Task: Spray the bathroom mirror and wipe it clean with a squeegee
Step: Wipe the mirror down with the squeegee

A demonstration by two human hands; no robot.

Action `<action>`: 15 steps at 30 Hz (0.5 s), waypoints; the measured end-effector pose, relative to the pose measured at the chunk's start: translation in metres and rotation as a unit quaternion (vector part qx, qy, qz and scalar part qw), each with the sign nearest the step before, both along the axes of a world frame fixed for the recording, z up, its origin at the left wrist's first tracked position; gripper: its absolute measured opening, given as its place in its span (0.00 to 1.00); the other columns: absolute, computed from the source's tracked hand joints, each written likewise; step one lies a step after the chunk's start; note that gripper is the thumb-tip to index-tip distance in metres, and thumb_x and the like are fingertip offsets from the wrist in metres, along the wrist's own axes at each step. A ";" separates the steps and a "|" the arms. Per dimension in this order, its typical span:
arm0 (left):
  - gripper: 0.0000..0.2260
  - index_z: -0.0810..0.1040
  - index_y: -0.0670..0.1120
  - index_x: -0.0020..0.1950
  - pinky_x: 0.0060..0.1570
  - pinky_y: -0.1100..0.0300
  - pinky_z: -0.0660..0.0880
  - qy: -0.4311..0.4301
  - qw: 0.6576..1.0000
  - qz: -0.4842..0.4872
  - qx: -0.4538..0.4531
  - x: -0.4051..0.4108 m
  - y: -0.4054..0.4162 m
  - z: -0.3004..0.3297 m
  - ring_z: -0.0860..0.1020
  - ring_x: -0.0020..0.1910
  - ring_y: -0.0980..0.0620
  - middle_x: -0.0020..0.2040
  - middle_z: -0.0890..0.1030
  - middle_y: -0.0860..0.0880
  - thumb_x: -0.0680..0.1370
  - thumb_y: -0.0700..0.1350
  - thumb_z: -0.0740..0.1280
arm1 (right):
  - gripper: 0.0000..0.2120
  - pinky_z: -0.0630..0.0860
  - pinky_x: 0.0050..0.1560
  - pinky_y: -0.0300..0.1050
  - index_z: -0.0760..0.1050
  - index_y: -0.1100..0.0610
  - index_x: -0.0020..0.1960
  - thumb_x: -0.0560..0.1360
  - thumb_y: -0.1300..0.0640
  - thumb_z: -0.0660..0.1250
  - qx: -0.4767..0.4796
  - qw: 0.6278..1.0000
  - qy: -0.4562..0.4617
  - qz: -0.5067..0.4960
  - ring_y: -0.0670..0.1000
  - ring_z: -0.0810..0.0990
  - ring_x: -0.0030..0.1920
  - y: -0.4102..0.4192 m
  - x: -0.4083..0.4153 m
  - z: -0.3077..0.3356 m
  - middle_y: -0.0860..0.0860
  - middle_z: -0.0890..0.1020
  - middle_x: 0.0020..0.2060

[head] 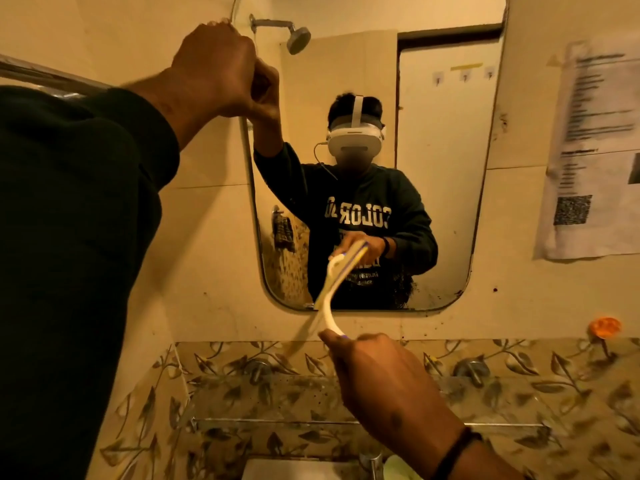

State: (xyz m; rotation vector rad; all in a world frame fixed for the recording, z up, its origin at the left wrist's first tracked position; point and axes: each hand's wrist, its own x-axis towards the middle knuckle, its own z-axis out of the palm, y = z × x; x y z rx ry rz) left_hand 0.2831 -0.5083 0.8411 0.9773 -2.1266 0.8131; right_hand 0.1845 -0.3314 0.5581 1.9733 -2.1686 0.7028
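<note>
Item 1, upper left of the frame: towel rail (52, 76), metal, fixed to the wall, partly hidden by a dark sleeve (79, 220).

Item 2, upper left of centre: left hand (221, 71), fingers curled shut at the upper left edge of the mirror. What it pinches, if anything, cannot be told; it may be steadying the mirror by its rim.

Item 3, centre: bathroom mirror (433, 168), tall with rounded corners, mounted on cream tile. Glass reads mostly clear in the middle; specks and dull marks remain along the lower left and bottom edge. No wet spray film can be made out.

Item 4, lower centre: squeegee (329, 299), white curved handle, its blade meeting the glass near the mirror's bottom edge, tilted.

Item 5, lower centre to right: right hand (377, 372), closed around the end of the squeegee handle; dark band on the wrist.

Item 6, bottom of the frame: glass shelf (502, 403) on metal brackets over leaf-patterned tile; a tap (372, 460) below.

Item 7, right: orange object (604, 327) on the wall; printed paper notice (595, 150) taped above it.

Status, judged: no spray bottle in view, so spraying is probably done; wiping is under way at the lower left, with the bottom margin and right side likely left.
</note>
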 end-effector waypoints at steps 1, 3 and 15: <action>0.22 0.78 0.35 0.54 0.45 0.48 0.75 -0.001 1.000 0.005 -0.002 -0.001 0.001 0.000 0.70 0.39 0.42 0.40 0.72 0.40 0.70 0.50 0.75 | 0.18 0.76 0.34 0.40 0.61 0.45 0.73 0.84 0.52 0.53 -0.009 1.000 0.009 0.010 0.46 0.74 0.34 -0.004 0.005 0.005 0.49 0.76 0.41; 0.21 0.77 0.33 0.54 0.45 0.47 0.75 -0.004 1.000 0.021 -0.006 -0.002 0.003 -0.001 0.72 0.40 0.39 0.42 0.73 0.37 0.70 0.47 0.75 | 0.18 0.72 0.30 0.40 0.62 0.46 0.73 0.83 0.54 0.54 -0.024 0.998 0.031 0.040 0.45 0.71 0.32 -0.012 0.019 0.018 0.48 0.73 0.38; 0.24 0.74 0.32 0.58 0.47 0.44 0.76 -0.005 0.999 0.027 -0.021 -0.003 -0.008 -0.004 0.77 0.47 0.33 0.49 0.77 0.32 0.70 0.46 0.75 | 0.12 0.77 0.31 0.51 0.76 0.59 0.62 0.80 0.61 0.61 0.055 0.974 0.193 0.107 0.56 0.71 0.32 -0.034 0.041 0.034 0.52 0.61 0.29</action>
